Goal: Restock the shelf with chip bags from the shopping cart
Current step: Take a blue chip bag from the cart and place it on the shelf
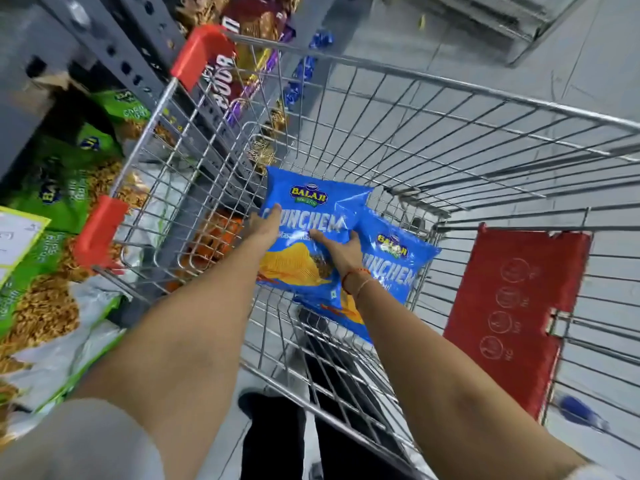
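Both my hands close on the upper blue chip bag (304,237) in the shopping cart (450,140): left hand (268,225) at its edge, right hand (341,249) across its front. I should lift gently, leaving the second bag (398,268) behind.

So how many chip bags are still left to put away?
Nearly finished, it seems. The shopping cart is almost bare: I can see only two blue chip bags in it. Both hands are on the top blue bag, the left hand at its left edge and the right hand on its front. The second blue bag lies partly under it. Both still have to go to the shelf on the left.
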